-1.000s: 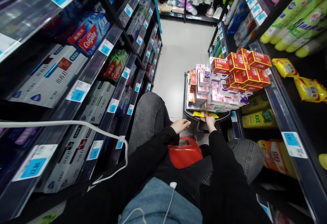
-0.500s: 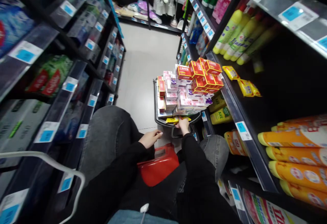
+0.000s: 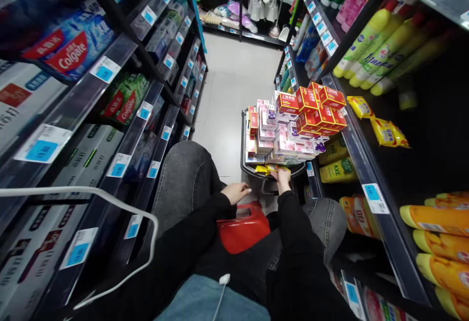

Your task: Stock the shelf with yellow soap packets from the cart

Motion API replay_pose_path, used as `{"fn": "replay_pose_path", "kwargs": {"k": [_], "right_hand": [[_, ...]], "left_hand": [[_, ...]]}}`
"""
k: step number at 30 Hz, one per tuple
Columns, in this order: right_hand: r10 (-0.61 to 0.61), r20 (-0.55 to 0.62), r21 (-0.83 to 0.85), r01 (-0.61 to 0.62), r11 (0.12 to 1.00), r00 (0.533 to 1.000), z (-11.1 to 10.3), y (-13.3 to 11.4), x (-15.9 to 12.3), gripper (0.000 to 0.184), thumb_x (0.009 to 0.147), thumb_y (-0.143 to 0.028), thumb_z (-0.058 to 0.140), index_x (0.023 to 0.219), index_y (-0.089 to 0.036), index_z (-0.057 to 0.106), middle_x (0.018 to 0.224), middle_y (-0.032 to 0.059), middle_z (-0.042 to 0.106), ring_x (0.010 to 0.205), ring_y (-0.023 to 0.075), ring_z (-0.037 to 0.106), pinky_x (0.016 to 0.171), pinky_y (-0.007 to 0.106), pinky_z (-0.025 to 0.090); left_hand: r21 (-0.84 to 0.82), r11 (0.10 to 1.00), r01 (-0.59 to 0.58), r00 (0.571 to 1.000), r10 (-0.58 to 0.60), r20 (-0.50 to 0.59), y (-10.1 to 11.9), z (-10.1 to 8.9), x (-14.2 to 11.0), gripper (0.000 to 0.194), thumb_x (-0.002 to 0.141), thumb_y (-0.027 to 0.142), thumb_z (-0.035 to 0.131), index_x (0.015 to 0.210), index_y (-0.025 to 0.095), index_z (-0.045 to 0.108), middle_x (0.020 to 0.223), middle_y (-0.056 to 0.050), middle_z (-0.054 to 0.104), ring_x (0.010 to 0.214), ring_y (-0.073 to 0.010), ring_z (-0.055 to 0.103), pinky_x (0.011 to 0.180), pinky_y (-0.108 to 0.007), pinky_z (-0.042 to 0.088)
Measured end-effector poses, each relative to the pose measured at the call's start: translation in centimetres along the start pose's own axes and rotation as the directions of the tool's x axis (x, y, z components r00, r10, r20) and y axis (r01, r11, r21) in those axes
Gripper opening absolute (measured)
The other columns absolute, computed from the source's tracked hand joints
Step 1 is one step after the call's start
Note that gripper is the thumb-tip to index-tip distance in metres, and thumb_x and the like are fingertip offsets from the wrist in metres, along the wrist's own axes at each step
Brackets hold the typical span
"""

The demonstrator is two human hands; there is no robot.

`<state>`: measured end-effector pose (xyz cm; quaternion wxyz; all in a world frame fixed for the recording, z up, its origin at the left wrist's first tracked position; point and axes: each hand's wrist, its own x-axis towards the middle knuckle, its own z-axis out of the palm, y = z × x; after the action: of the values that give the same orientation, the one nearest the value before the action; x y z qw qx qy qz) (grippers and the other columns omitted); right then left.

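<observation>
My right hand [image 3: 283, 179] reaches to the near edge of a black basket [image 3: 242, 140], its fingers closed on a small yellow packet [image 3: 271, 168]. Another yellow packet [image 3: 261, 169] lies beside it, along the same edge. Stacked high in the basket are pink-and-white boxes [image 3: 286, 142] with red boxes [image 3: 307, 100] on top. My left hand [image 3: 235, 193] hangs between my knees, above a red plastic stool or container [image 3: 244, 233]. Its fingers are loosely stretched out and hold nothing.
Shelves of Colgate toothpaste [image 3: 69, 52] stand close on the left. On the right shelf lie yellow packets [image 3: 388, 132], orange bottles [image 3: 436, 221] and yellow-green cans [image 3: 381, 50]. A white cable [image 3: 106, 195] loops at lower left. Pale floor [image 3: 234, 72] runs down the aisle.
The whole view has shifted, so the basket and both hands appear further right. My right hand stays at the yellow packets. My left hand's fingers have straightened a little.
</observation>
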<state>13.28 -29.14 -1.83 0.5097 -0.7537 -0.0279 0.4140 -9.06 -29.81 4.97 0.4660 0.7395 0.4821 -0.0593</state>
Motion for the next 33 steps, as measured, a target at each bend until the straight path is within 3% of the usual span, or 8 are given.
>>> {"fn": "replay_pose_path", "kwargs": {"k": [5,9,16,20,22,25,27,33], "right_hand": [[0.002,0.064,0.055,-0.005,0.998,0.998,0.3,-0.6,-1.8,0.021,0.072,0.002,0.046,0.079,-0.018,0.047,0.056,-0.0002,0.060,0.069,0.0185,0.071,0.072,0.028,0.060],[0.001,0.105,0.019,-0.003,1.000,0.995,1.5,-0.6,-2.8,0.019,0.072,0.000,0.050,0.079,-0.017,0.049,0.056,0.0007,0.060,0.067,0.0197,0.071,0.068,0.030,0.061],[-0.030,0.103,-0.171,0.047,0.984,0.994,2.7,-0.3,-3.3,0.013,0.081,-0.007,0.052,0.094,-0.011,0.053,0.056,0.0013,0.060,0.062,0.0180,0.070,0.062,0.025,0.058],[-0.073,0.146,-0.321,0.117,0.940,0.987,2.2,-0.6,-3.6,0.029,0.080,-0.022,0.065,0.106,-0.011,0.057,0.073,0.0066,0.067,0.062,0.0187,0.069,0.060,0.027,0.055],[-0.148,0.186,-0.478,0.221,0.850,0.971,1.9,-0.8,-4.0,0.042,0.074,-0.032,0.073,0.109,-0.014,0.059,0.089,0.0100,0.070,0.076,0.0205,0.070,0.069,0.028,0.055],[-0.262,0.267,-0.762,0.369,0.532,0.928,1.9,-0.9,-4.8,0.056,0.072,-0.047,0.074,0.117,-0.017,0.059,0.105,0.0133,0.068,0.101,0.0245,0.066,0.085,0.031,0.050],[-0.297,0.273,-0.853,0.373,0.365,0.915,2.1,-0.8,-5.4,0.059,0.075,-0.050,0.070,0.121,-0.016,0.057,0.107,0.0162,0.067,0.104,0.0267,0.064,0.087,0.032,0.048],[-0.354,0.258,-0.909,0.350,0.227,0.899,3.3,-1.2,-6.2,0.042,0.083,-0.041,0.062,0.111,-0.009,0.062,0.106,0.0216,0.064,0.098,0.0279,0.065,0.083,0.033,0.048]], "left_hand": [[-0.008,1.000,-0.025,1.000,0.025,0.003,0.0,0.2,0.0,0.042,0.084,0.045,0.055,0.110,0.014,0.068,0.104,-0.017,0.070,0.104,-0.0330,0.064,0.089,-0.036,0.044],[0.008,1.000,-0.023,1.000,0.023,0.005,0.1,0.2,-0.2,0.040,0.084,0.044,0.055,0.110,0.017,0.068,0.105,-0.015,0.071,0.105,-0.0302,0.064,0.091,-0.034,0.044],[0.206,0.978,-0.020,0.994,-0.003,0.110,1.0,-0.3,-0.7,0.047,0.093,0.040,0.043,0.128,0.014,0.057,0.118,-0.014,0.067,0.113,-0.0277,0.061,0.094,-0.033,0.043],[0.260,0.965,-0.031,0.991,-0.004,0.135,1.2,-0.4,-0.8,0.047,0.093,0.040,0.041,0.129,0.013,0.056,0.118,-0.013,0.067,0.113,-0.0268,0.061,0.094,-0.032,0.044],[0.265,0.964,-0.032,0.991,-0.004,0.134,1.1,-0.3,-0.8,0.047,0.094,0.040,0.041,0.130,0.013,0.056,0.118,-0.013,0.067,0.114,-0.0271,0.061,0.094,-0.032,0.044],[0.269,0.962,-0.035,0.992,0.001,0.128,1.1,-0.4,-0.8,0.047,0.094,0.039,0.042,0.130,0.012,0.055,0.117,-0.014,0.067,0.114,-0.0270,0.061,0.094,-0.032,0.044],[0.273,0.961,-0.037,0.991,0.000,0.135,1.1,-0.4,-0.8,0.047,0.094,0.039,0.042,0.130,0.012,0.055,0.118,-0.014,0.067,0.114,-0.0270,0.061,0.094,-0.032,0.044],[0.261,0.965,-0.024,0.989,-0.016,0.150,1.5,-0.6,-1.1,0.048,0.093,0.037,0.042,0.132,0.010,0.053,0.121,-0.015,0.065,0.115,-0.0275,0.060,0.095,-0.032,0.043]]}}
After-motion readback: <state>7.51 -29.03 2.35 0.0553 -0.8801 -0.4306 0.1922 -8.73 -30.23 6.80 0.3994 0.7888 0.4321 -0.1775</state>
